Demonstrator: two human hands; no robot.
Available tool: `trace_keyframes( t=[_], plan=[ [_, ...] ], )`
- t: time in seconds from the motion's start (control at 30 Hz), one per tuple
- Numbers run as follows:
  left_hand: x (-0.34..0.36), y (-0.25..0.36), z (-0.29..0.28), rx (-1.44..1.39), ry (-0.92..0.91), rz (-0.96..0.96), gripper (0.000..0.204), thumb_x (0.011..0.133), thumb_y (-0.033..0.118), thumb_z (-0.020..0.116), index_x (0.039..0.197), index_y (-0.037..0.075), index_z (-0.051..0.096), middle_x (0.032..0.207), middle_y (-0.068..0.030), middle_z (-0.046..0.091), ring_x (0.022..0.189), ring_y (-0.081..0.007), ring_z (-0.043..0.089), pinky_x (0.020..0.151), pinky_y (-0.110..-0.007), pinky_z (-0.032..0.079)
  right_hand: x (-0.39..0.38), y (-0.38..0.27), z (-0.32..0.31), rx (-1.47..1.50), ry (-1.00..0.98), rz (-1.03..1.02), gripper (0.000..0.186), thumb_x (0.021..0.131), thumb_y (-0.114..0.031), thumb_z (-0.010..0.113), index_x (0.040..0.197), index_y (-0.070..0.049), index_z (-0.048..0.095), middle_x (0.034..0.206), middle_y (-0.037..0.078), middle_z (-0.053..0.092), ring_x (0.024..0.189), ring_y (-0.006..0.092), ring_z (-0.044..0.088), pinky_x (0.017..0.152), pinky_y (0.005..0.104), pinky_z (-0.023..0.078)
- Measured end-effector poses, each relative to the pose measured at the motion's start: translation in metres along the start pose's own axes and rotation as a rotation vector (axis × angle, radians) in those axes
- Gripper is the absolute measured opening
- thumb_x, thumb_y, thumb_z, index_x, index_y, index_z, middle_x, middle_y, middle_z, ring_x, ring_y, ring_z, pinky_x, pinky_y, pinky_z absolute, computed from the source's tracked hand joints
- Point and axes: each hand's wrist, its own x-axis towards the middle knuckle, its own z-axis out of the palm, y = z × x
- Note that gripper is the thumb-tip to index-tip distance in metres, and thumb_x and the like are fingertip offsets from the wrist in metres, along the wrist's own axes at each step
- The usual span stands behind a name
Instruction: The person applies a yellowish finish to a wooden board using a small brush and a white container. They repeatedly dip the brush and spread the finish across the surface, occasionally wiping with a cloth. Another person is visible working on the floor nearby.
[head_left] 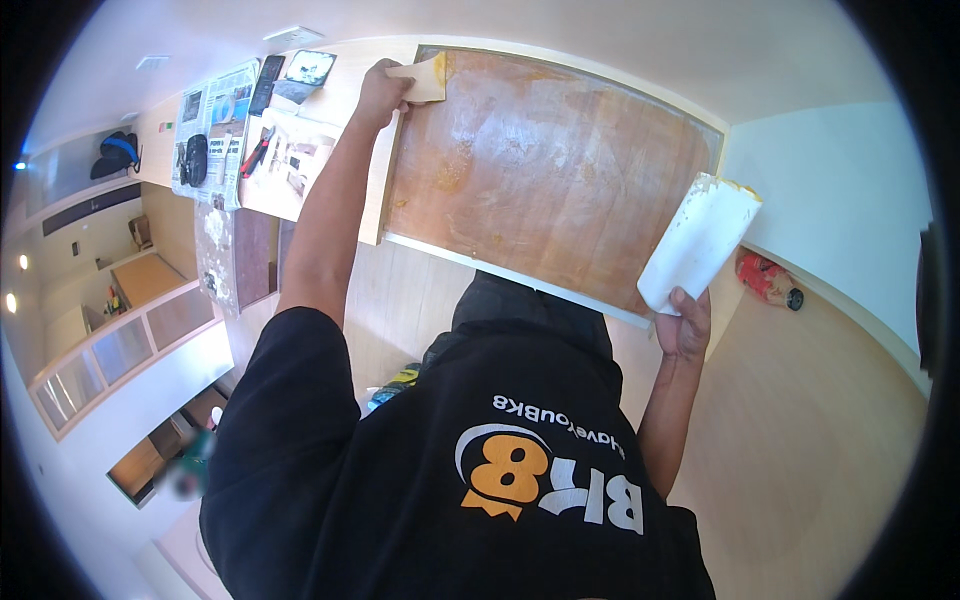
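My left hand (382,94) is closed around a flat beige spreader (430,76) with yellowish glue on its edge. The spreader lies against the far left corner of a brown wooden panel (560,140), framed by a pale border. Wet, glossy glue streaks and a few yellow patches cover much of that panel. In my right hand (685,325) is a white, box-shaped plastic container (700,238), gripped near its lower end and tilted over the panel's right side. Yellow glue clings to the container's far rim; its contents are hidden from this angle.
Left of the panel, newspaper (225,108) lies under a black pouch-like item (196,160). Nearby are a red-and-black hand tool (257,152) and a black handset (266,84). A red bottle (765,277) lies by the right wall (830,180).
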Motion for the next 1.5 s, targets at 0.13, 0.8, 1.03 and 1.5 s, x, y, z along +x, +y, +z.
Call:
trace_keyframes(
  t=[0.13,0.8,1.03,1.5],
  plan=[
    [0.000,0.005,0.003,-0.002,-0.035,0.008,0.023,0.087,-0.002,0.067,0.108,-0.004,0.058,0.088,-0.0147,0.067,0.058,-0.0180,0.061,0.042,-0.029,0.045,0.003,0.004,0.001,0.000,-0.014,0.001,0.080,0.076,-0.012,0.082,0.143,0.005,0.042,0.132,0.014,0.059,0.123,0.0272,0.058,0.110,0.0401,0.043],
    [-0.005,0.030,0.069,0.036,-0.182,0.130,0.021,0.085,0.001,0.066,0.105,-0.002,0.060,0.080,-0.0101,0.065,0.054,-0.0149,0.058,0.041,-0.027,0.045,-0.005,0.007,-0.011,0.020,0.002,-0.008,0.080,0.079,-0.008,0.078,0.148,0.003,0.038,0.138,0.014,0.056,0.129,0.0295,0.055,0.112,0.0441,0.042],
    [-0.021,0.044,0.103,0.108,-0.133,0.159,0.027,0.085,0.002,0.067,0.109,-0.006,0.060,0.084,-0.0132,0.067,0.054,-0.0165,0.060,0.041,-0.028,0.047,-0.006,0.006,-0.014,0.022,0.022,-0.002,0.081,0.078,-0.009,0.078,0.148,0.004,0.039,0.136,0.014,0.058,0.128,0.0293,0.055,0.113,0.0442,0.042],
    [-0.018,0.045,0.143,0.019,-0.246,0.153,0.039,0.081,0.003,0.067,0.117,-0.010,0.058,0.087,-0.0197,0.069,0.059,-0.0234,0.066,0.044,-0.035,0.051,-0.014,0.007,-0.019,0.052,0.005,0.002,0.078,0.078,-0.007,0.078,0.146,0.003,0.042,0.136,0.013,0.058,0.129,0.0278,0.055,0.114,0.0421,0.040]
  ],
)
